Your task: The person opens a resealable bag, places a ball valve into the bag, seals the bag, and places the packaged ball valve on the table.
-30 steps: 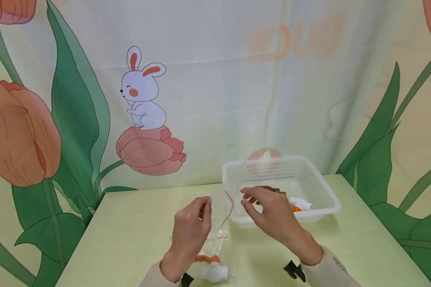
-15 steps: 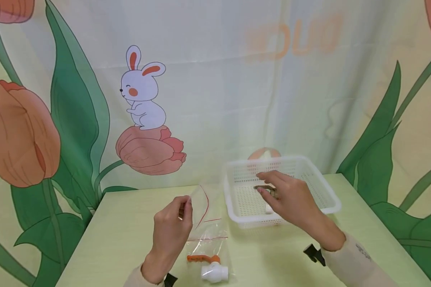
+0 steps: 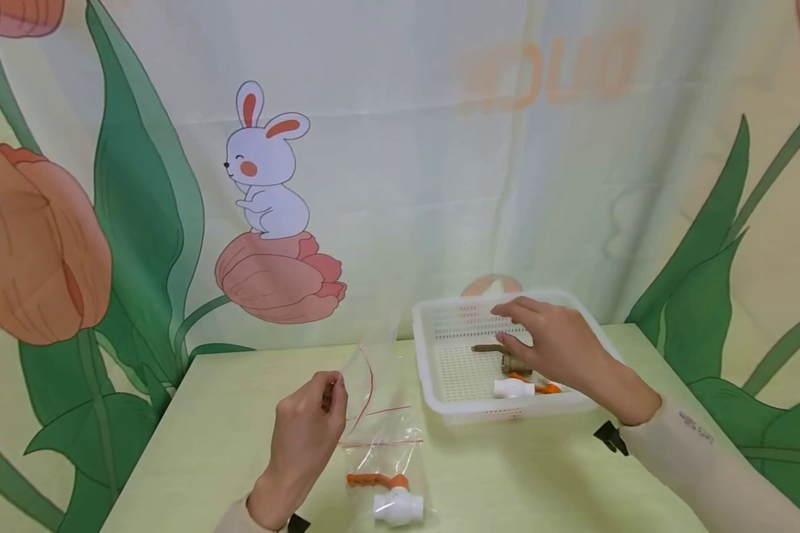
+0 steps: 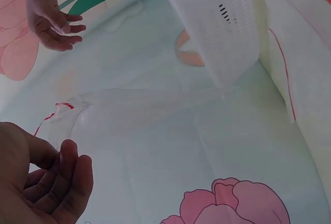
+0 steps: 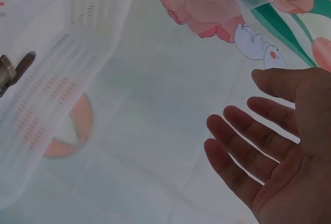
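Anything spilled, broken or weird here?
Nothing stands out: one white valve lies in a clear bag on the table, the left hand pinches another clear bag, and a metal valve and second white valve lie in the basket. No spill or break shows.

We take this for a small screened-off work booth, since printed cloth (image 3: 400,148) hangs along the left, far and right sides of one table (image 3: 207,414). On that cloth we see large orange tulips (image 3: 40,244) at left, broad green leaves (image 3: 696,318) at right, a cartoon rabbit (image 3: 267,207) sitting on a flower, and faint, blurred orange lettering (image 3: 547,70), which together give the spot a nursery look. On the pale green tabletop we find a white perforated basket (image 3: 453,409) and a bagged white valve (image 3: 398,508); whether the booth stands in a home, shop or office, we cannot tell
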`<state>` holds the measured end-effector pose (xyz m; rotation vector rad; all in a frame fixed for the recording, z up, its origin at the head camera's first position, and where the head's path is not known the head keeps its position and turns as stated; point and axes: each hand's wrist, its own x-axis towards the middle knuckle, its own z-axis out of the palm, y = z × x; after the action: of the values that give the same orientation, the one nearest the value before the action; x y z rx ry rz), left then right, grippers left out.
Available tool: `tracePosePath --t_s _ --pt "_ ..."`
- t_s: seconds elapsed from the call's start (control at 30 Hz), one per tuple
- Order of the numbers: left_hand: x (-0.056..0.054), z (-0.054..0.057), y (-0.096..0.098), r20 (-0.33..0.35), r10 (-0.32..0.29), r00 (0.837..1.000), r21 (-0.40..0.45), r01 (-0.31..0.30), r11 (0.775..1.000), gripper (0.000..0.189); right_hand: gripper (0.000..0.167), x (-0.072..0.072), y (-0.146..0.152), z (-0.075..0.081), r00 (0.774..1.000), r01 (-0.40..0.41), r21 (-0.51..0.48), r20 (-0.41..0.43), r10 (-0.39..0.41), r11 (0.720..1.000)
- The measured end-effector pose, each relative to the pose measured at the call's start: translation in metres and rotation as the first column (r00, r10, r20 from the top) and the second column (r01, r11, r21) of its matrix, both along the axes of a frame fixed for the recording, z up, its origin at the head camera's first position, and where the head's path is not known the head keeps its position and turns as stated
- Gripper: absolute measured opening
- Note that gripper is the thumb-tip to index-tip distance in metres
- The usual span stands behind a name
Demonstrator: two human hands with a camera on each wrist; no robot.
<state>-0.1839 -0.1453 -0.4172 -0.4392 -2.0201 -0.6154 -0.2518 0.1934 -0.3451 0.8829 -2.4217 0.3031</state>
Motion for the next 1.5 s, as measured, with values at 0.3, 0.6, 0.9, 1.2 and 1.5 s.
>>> tracePosePath --t_s 0.3,0.6,0.9,1.2,1.5 --pt "-0.003 -0.007 -0.004 0.035 -0.004 0.999 -0.001 0.004 1.0 0.008 0.038 -0.039 0.017 -0.008 0.923 -0.017 0.122 0.384 -0.031 0.992" --pt "-0.005 -0.011 -0.003 0.068 -0.012 0.998 0.003 0.012 1.0 0.008 0.044 -0.07 0.035 -0.035 0.701 -0.077 0.071 0.713 0.003 0.995" --pt "-0.006 -0.013 -0.004 0.09 -0.023 0.996 0.003 0.023 1.0 0.008 0.053 -0.082 0.039 -0.07 0.594 -0.065 0.127 0.802 -0.063 0.99" --pt "-0.005 -0.015 -0.003 0.117 -0.025 0.993 0.003 0.025 1.0 0.007 0.032 -0.089 0.036 -0.093 0.612 -0.092 0.179 0.786 -0.086 0.979" --pt "-0.005 -0.016 -0.002 0.115 -0.017 0.993 -0.002 0.017 1.0 0.008 0.034 -0.084 0.021 -0.1 0.661 -0.152 0.074 0.749 0.046 0.986"
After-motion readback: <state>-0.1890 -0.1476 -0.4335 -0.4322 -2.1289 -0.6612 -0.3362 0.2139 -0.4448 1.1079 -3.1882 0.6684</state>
